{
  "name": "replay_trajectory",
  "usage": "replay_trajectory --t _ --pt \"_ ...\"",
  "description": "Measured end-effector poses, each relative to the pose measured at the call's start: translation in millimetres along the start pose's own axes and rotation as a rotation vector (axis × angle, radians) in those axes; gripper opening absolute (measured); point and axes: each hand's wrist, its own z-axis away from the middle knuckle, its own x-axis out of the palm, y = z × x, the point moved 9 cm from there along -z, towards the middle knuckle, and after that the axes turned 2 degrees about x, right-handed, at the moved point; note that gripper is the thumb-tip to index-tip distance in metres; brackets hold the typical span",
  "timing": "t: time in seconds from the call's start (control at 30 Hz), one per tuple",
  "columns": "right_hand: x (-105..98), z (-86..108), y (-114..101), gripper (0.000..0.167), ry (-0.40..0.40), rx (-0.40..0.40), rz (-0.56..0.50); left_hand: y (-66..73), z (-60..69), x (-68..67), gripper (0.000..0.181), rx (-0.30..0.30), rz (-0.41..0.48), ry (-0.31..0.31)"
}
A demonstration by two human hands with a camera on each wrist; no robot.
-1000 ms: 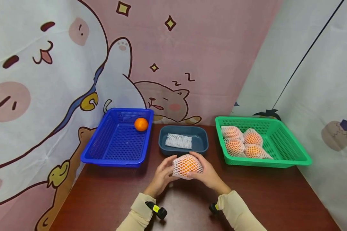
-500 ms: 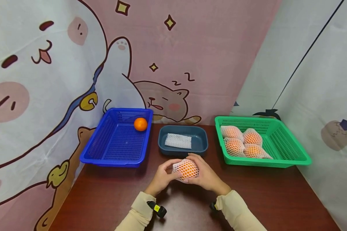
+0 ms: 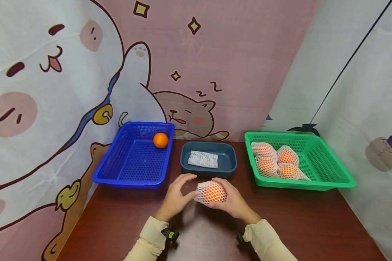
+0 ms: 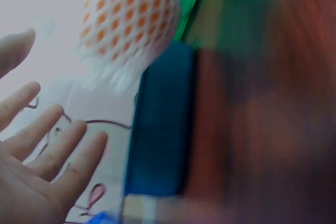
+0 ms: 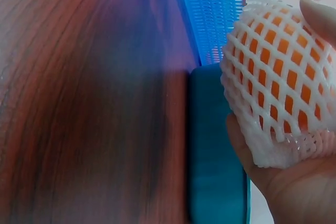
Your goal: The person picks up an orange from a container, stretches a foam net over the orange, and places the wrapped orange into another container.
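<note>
An orange in a white foam net sleeve is held above the table in front of the dark teal tray. My right hand grips it from the right, thumb and fingers curled round the net, as the right wrist view also shows with the netted orange. To its left, my left hand has its fingers spread, with the thumb near the sleeve's left end. In the left wrist view that left hand is apart from the netted orange.
The teal tray holds flat white foam netting. At left, a blue basket contains one bare orange. A green basket on the right has several netted oranges. A printed cloth hangs behind the brown table.
My left hand has let go of the netted orange and moved left, its fingers opening. The right hand keeps holding the orange in nearly the same place.
</note>
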Motion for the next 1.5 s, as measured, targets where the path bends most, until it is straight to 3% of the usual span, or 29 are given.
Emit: replay_trajectory --t 0.13,0.2,0.4,0.7,0.87,1.2,1.37,1.5 --pt "-1.9 2.6 2.7 0.082 0.012 0.01 -0.013 -15.0 2.8 -22.5 0.044 0.085 -0.157 0.063" --pt "-2.6 4.6 3.5 0.082 0.022 0.014 -0.019 -14.2 2.8 -34.8 0.042 0.121 -0.226 0.09" --pt "-0.1 8.6 2.6 0.085 0.036 -0.02 -0.028 -18.1 4.8 -59.4 0.04 0.195 -0.46 0.088" --pt "-0.4 11.7 3.7 0.083 0.043 -0.013 -0.029 -41.8 16.7 -80.9 0.039 0.159 -0.671 0.036" --pt "-1.4 13.9 7.7 0.083 0.057 -0.02 -0.035 -49.6 24.2 -91.8 0.038 0.156 -0.706 0.062" --pt "-9.8 18.3 9.1 0.083 0.08 -0.021 -0.02 -51.9 26.1 -92.7 0.037 0.167 -0.68 0.088" --pt "-36.5 17.3 -6.6 0.084 0.132 -0.06 0.057 -54.2 26.2 -93.6 0.037 0.152 -0.66 0.086" --pt "-73.7 13.7 -18.3 0.086 0.193 -0.095 0.109 -56.0 26.5 -94.4 0.037 0.155 -0.646 0.085"
